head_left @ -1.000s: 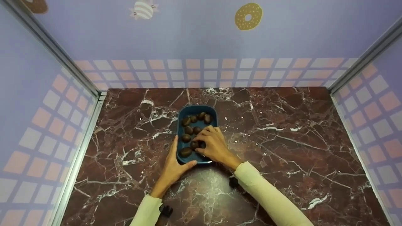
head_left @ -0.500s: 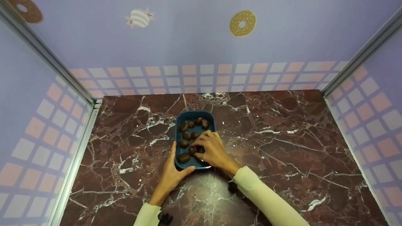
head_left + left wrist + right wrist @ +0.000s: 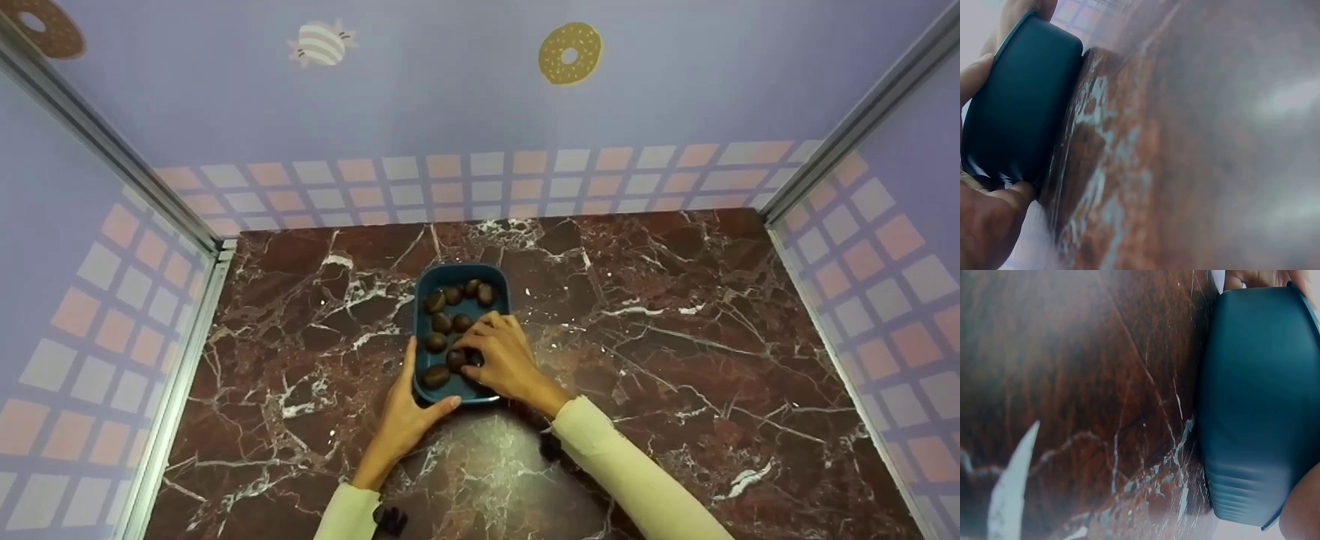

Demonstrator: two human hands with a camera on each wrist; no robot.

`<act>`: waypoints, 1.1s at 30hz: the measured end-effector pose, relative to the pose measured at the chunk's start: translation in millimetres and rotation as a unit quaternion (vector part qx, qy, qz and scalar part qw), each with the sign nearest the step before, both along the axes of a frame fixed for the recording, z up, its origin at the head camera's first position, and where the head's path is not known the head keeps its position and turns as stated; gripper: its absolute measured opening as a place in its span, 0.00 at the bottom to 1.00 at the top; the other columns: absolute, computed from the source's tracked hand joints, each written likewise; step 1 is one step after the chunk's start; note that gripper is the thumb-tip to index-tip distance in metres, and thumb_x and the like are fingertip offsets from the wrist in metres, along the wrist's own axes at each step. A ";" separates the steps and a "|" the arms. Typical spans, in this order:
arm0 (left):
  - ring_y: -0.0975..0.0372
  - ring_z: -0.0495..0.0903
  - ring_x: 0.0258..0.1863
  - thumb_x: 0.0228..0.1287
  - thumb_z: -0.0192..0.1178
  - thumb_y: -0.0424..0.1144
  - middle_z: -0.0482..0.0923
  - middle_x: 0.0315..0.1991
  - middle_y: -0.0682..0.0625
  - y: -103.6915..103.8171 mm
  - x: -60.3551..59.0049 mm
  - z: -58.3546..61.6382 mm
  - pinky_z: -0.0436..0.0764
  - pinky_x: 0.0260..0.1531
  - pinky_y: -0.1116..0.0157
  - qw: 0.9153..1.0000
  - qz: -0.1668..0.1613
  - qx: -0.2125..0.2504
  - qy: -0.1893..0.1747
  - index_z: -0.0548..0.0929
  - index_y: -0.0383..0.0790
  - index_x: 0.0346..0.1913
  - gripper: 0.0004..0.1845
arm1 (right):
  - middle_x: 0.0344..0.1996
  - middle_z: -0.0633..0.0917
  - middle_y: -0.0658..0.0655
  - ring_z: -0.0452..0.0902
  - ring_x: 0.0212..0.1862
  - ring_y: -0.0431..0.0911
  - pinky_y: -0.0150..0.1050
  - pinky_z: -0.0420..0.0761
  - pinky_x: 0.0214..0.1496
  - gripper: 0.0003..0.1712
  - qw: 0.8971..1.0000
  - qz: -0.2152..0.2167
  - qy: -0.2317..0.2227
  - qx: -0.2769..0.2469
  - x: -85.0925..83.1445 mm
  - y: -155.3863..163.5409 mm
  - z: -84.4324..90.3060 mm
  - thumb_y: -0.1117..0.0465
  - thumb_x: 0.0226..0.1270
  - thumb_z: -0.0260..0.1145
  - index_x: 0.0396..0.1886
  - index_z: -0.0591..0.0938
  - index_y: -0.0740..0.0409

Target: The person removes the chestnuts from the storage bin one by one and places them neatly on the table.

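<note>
A dark blue tray (image 3: pixel 461 268) sits on the marble table (image 3: pixel 675 360) and holds several brown chestnuts (image 3: pixel 441 322). My left hand (image 3: pixel 405 416) holds the tray's near left corner, with the index finger along the left wall and the thumb on the near rim. In the left wrist view, the tray wall (image 3: pixel 1022 107) sits between the fingers and palm of that hand (image 3: pixel 985 225). My right hand (image 3: pixel 502 364) reaches into the tray from the right, its fingers curled on a chestnut (image 3: pixel 456 358) near the front. The right wrist view shows the tray's outer wall (image 3: pixel 1258 399) close up.
Purple panels with a tile pattern (image 3: pixel 480 172) wall the table in at the back and on both sides. Metal corner posts (image 3: pixel 187 225) stand where the panels meet. Bare marble lies to the left and right of the tray.
The head view has shifted a little. Both hands keep their places on the tray, and the right fingers stay curled over the front chestnuts.
</note>
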State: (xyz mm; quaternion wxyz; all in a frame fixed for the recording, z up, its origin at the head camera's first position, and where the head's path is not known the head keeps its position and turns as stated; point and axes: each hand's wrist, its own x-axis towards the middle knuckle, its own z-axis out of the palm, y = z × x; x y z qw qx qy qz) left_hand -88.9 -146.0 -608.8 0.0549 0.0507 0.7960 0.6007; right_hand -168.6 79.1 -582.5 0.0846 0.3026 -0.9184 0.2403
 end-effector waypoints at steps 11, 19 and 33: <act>0.42 0.48 0.88 0.65 0.82 0.51 0.43 0.91 0.44 -7.8 8.8 3.1 0.53 0.82 0.34 1.000 0.009 -0.016 0.002 0.42 0.50 0.93 0.67 | 0.51 0.92 0.48 0.77 0.59 0.49 0.51 0.71 0.65 0.19 1.000 0.013 -0.005 0.024 4.6 -9.5 4.8 0.50 0.61 0.86 0.51 0.95 0.44; 0.41 0.48 0.88 0.65 0.82 0.50 0.43 0.91 0.42 -8.1 6.0 5.7 0.54 0.81 0.32 1.000 0.009 -0.025 -0.008 0.41 0.52 0.93 0.67 | 0.51 0.92 0.48 0.77 0.56 0.51 0.53 0.71 0.63 0.21 0.997 0.024 0.005 0.070 2.3 -11.9 11.0 0.48 0.62 0.86 0.53 0.95 0.44; 0.43 0.52 0.87 0.63 0.83 0.53 0.47 0.90 0.41 0.5 0.5 0.1 0.55 0.83 0.38 1.000 0.012 -0.023 0.011 0.44 0.48 0.92 0.68 | 0.51 0.91 0.55 0.76 0.58 0.54 0.56 0.74 0.61 0.21 0.999 0.026 -0.013 0.021 -0.7 3.7 15.5 0.51 0.63 0.84 0.52 0.92 0.55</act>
